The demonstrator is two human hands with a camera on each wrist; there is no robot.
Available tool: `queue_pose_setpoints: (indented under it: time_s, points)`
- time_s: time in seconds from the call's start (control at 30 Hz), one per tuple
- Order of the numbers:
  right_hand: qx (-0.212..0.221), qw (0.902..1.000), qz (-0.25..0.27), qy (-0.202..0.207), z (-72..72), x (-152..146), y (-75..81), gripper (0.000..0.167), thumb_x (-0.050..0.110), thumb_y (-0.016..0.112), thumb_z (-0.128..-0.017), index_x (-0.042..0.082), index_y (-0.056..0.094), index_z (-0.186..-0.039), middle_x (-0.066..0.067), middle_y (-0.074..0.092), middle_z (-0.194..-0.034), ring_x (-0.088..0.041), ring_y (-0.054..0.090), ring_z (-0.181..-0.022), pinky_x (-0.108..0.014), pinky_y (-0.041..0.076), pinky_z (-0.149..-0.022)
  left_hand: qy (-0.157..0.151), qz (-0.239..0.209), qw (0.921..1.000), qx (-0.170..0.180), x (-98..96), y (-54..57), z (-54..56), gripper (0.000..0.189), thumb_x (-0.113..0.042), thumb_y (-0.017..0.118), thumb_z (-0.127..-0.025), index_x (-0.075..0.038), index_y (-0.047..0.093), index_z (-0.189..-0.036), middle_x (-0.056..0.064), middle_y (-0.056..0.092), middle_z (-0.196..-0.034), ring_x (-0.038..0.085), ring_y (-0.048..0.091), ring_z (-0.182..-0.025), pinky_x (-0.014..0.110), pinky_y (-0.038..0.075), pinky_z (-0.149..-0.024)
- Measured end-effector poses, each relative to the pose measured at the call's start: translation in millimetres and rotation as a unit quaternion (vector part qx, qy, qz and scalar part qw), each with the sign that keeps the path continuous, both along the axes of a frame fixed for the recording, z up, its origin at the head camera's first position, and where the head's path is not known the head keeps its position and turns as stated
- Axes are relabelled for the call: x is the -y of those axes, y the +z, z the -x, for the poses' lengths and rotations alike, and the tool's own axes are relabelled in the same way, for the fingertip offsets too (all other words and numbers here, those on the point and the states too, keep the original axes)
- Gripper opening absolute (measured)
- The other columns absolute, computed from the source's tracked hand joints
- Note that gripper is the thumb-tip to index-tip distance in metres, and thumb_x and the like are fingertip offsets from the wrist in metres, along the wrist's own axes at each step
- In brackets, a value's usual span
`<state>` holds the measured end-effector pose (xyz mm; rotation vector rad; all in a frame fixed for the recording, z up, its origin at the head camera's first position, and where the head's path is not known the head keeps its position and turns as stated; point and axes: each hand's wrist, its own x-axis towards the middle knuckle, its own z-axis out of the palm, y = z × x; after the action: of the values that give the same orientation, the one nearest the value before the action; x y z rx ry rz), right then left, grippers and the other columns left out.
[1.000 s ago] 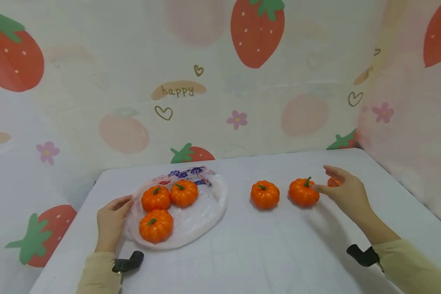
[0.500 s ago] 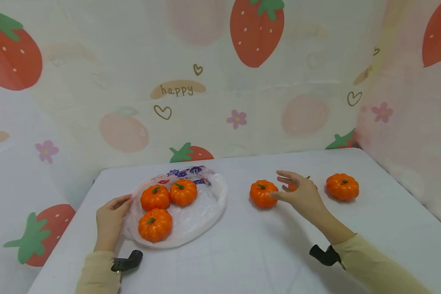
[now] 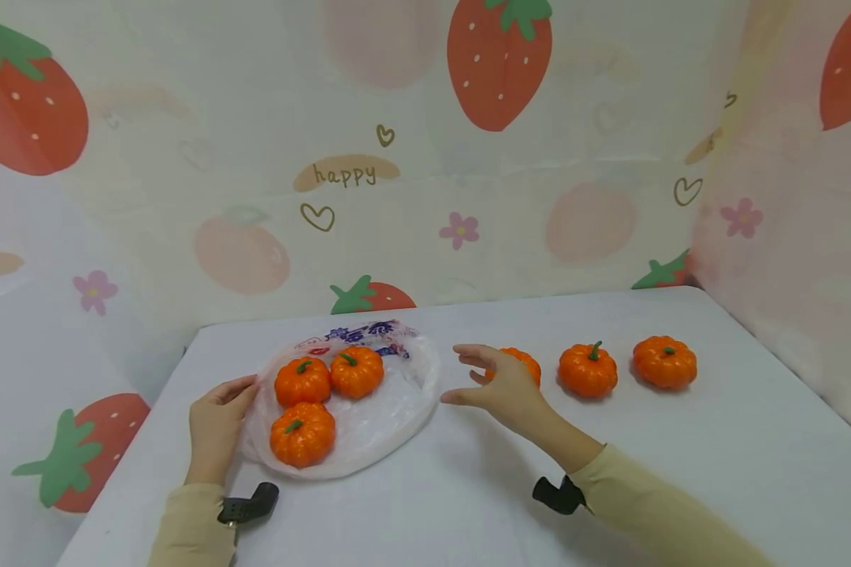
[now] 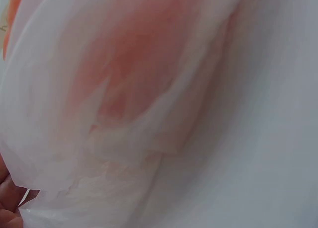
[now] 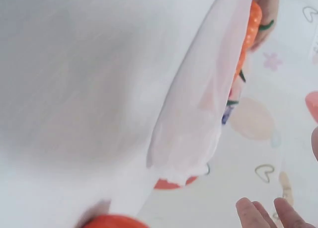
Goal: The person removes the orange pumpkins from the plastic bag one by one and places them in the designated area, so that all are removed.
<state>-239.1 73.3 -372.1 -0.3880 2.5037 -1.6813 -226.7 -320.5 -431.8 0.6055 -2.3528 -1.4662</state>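
On the white table [image 3: 468,512], a thin plastic bag [image 3: 376,425] is lying spread out toward 9 o'clock, and 3 little orange pumpkins [image 3: 302,437] are sitting in it, roughly at its 8, 10 and 1 o'clock. The left hand [image 3: 215,421] is pinching the bag's rim at 9 o'clock. The right hand [image 3: 507,394] is hovering just off the bag's 3 o'clock edge, fingers [image 3: 477,351] standing wide apart from the thumb, and it's partly hiding the nearest loose pumpkin [image 3: 528,364] in the head view. Can't tell if it's touching the bag, tbh. That pumpkin and 2 farther pumpkins [image 3: 587,372] are sitting in a row toward 3 o'clock, with gaps between them. Green stems [image 3: 595,350] are showing on those 2.
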Motion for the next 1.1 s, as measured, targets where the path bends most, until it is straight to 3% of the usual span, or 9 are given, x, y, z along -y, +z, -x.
queue_pose_setpoints:
  time_s: [0.2, 0.4, 0.6, 0.83, 1.1]
  points:
    - [0.015, 0.9993, 0.018, 0.029, 1.4, 31.3, -6.2, 0.072, 0.025, 0.089, -0.074, 0.01, 0.059, -0.137, -0.008, 0.058, -0.143, -0.03, 0.054, -0.133, -0.042, 0.047, -0.105, 0.002, 0.003, 1.0, -0.001, 0.7, -1.3, 0.9, 0.039, -0.033, 0.062, -0.098, -0.01, 0.067, -0.128, 0.01, 0.066, -0.132, -0.004, 0.056, -0.104, 0.001, 0.043, -0.081]
    - [0.025, 0.997, 0.024, 0.069, -1.5, 56.9, -10.3, 0.071, 0.025, 0.088, -0.074, 0.01, 0.059, -0.137, -0.007, 0.057, -0.143, -0.032, 0.052, -0.135, -0.042, 0.046, -0.107, 0.0, 0.0, 1.0, -0.007, 0.4, -1.3, 1.7, 0.038, -0.033, 0.063, -0.097, -0.01, 0.067, -0.128, 0.008, 0.068, -0.129, -0.011, 0.054, -0.097, 0.001, 0.043, -0.08]
    - [0.022, 0.9944, 0.019, 0.101, -2.3, 84.2, -16.3, 0.071, 0.022, 0.088, -0.075, 0.003, 0.057, -0.137, -0.013, 0.056, -0.143, -0.032, 0.051, -0.135, -0.044, 0.045, -0.108, -0.003, 0.002, 1.0, -0.007, -0.6, -0.3, 1.6, 0.039, -0.034, 0.062, -0.098, -0.009, 0.067, -0.128, 0.01, 0.067, -0.13, -0.01, 0.055, -0.098, 0.001, 0.043, -0.082]
    - [0.003, 0.9935, -0.026, 0.111, -3.1, 113.5, -20.5, 0.07, 0.021, 0.088, -0.075, 0.002, 0.059, -0.135, -0.014, 0.057, -0.141, -0.034, 0.054, -0.131, -0.045, 0.047, -0.106, 0.0, -0.001, 0.9999, -0.011, 0.3, -1.3, 2.8, 0.037, -0.031, 0.063, -0.098, -0.009, 0.068, -0.127, 0.008, 0.069, -0.127, -0.011, 0.054, -0.094, 0.0, 0.043, -0.079]
    - [0.009, 0.9911, -0.054, 0.121, -6.0, 138.4, -22.6, 0.067, 0.024, 0.088, -0.074, 0.009, 0.062, -0.134, -0.009, 0.062, -0.136, -0.029, 0.06, -0.118, -0.036, 0.053, -0.098, 0.004, -0.004, 0.9999, -0.012, 1.7, -1.5, 0.9, 0.037, -0.031, 0.064, -0.097, -0.009, 0.068, -0.127, 0.007, 0.071, -0.123, -0.011, 0.055, -0.091, 0.001, 0.044, -0.078]
